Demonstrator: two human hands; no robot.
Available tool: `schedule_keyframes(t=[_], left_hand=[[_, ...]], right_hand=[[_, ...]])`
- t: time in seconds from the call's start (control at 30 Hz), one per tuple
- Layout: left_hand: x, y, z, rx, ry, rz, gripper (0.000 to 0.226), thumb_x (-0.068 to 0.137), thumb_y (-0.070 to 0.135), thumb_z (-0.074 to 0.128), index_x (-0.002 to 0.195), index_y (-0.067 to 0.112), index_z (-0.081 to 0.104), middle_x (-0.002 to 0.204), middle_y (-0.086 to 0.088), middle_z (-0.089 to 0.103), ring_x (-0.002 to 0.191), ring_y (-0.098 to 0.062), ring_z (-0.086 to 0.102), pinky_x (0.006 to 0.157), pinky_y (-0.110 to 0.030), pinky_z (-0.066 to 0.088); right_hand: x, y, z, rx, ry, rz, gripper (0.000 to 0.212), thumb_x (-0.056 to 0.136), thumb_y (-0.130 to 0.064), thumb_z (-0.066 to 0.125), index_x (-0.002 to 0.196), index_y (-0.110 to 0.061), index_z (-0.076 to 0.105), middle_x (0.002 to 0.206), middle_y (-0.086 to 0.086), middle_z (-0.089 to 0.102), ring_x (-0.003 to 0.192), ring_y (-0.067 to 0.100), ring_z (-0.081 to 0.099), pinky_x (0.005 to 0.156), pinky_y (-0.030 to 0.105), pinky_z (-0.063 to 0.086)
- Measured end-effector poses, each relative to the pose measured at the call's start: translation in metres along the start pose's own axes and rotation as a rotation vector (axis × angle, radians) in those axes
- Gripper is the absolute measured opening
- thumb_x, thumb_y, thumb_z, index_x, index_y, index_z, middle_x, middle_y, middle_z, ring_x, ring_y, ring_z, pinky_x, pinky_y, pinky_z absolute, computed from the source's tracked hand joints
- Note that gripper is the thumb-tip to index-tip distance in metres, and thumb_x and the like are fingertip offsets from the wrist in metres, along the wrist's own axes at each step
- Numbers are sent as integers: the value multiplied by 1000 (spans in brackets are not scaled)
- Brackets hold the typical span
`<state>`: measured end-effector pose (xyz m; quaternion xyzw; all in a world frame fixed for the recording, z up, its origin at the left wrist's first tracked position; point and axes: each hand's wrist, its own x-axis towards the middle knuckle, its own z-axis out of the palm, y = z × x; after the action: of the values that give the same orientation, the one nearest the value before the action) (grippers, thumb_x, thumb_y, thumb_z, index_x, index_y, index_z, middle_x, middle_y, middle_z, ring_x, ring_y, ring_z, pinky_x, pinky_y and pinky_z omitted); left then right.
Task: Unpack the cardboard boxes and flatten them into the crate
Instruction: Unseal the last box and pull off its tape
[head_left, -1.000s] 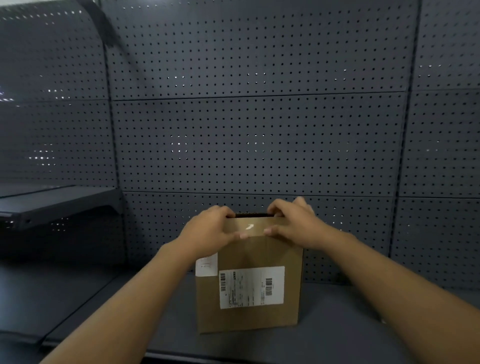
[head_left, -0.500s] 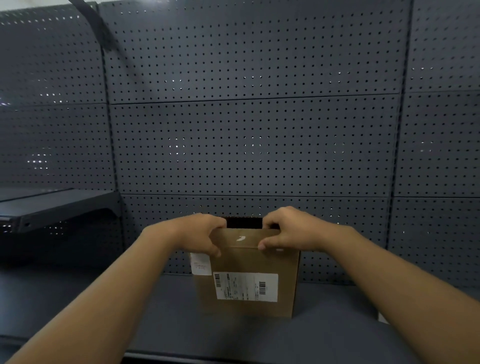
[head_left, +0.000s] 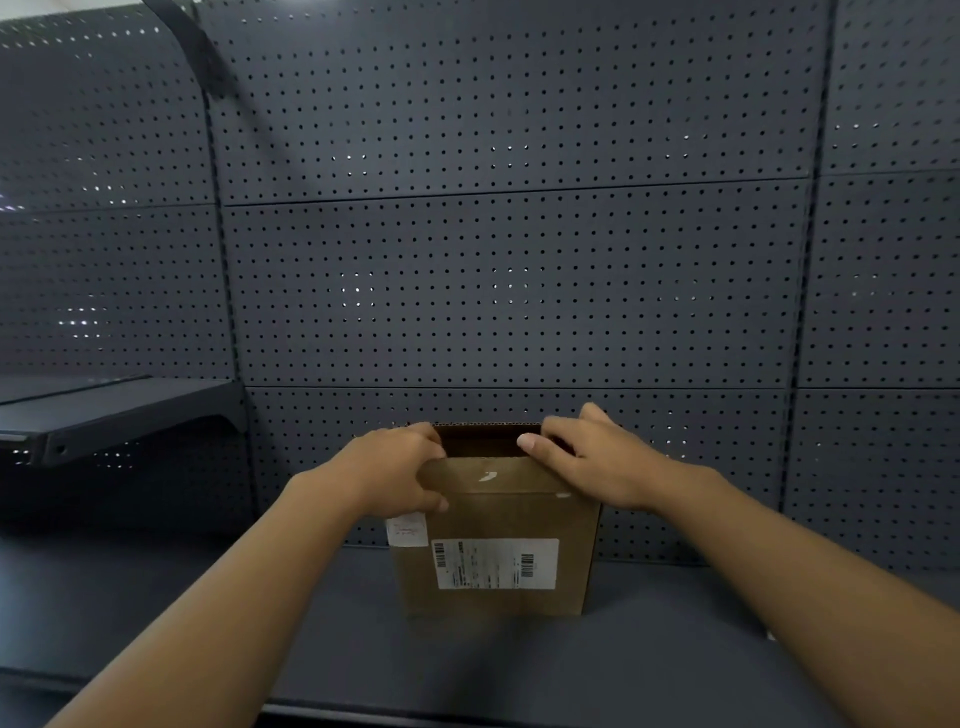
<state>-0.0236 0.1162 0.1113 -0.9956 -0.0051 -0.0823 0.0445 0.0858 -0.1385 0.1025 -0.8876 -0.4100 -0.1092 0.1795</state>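
A brown cardboard box (head_left: 493, 525) stands upright on the dark shelf (head_left: 649, 649), a white shipping label on its front and a smaller white sticker at its upper left corner. My left hand (head_left: 400, 470) grips the near top flap at its left end, thumb on the front face. At the right end of that flap my right hand (head_left: 587, 457) holds on, fingers curled over the edge. Between the hands the top gapes open and the inside is dark. What the box holds is hidden.
A dark perforated back panel (head_left: 509, 291) rises directly behind the box. A higher shelf (head_left: 104, 415) juts out at the left. The shelf's front edge (head_left: 467, 714) runs along the bottom of the view. No crate is in sight.
The near top flap has been pulled toward me and the gap at the top has widened. Both hands shifted slightly outward along the flap.
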Motion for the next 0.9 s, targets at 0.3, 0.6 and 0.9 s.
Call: schedule_keyframes(t=[0.3, 0.6, 0.9], left_hand=[[-12, 2, 0, 68, 83, -12, 59, 81, 70, 71, 130, 38, 64, 126, 14, 28, 96, -12, 55, 84, -32, 46], [-9, -12, 2, -104, 192, -67, 113, 61, 74, 84, 153, 23, 43, 130, 11, 30, 112, -14, 53, 92, -26, 46], [0, -14, 15, -348, 241, -99, 102, 65, 50, 95, 150, 28, 43, 142, 7, 16, 125, -20, 42, 105, -36, 49]], right_hand=[[-7, 8, 0, -49, 29, -116, 65, 93, -81, 29, 83, -29, 67, 100, -10, 45, 99, 7, 41, 83, 36, 50], [-13, 21, 4, 45, 215, -55, 66, 63, -86, 69, 89, -30, 46, 97, -12, 44, 91, 7, 43, 74, 27, 45], [-10, 23, 1, -90, 157, 146, 91, 72, -94, 45, 136, -30, 50, 124, -6, 44, 123, 19, 37, 103, 43, 43]])
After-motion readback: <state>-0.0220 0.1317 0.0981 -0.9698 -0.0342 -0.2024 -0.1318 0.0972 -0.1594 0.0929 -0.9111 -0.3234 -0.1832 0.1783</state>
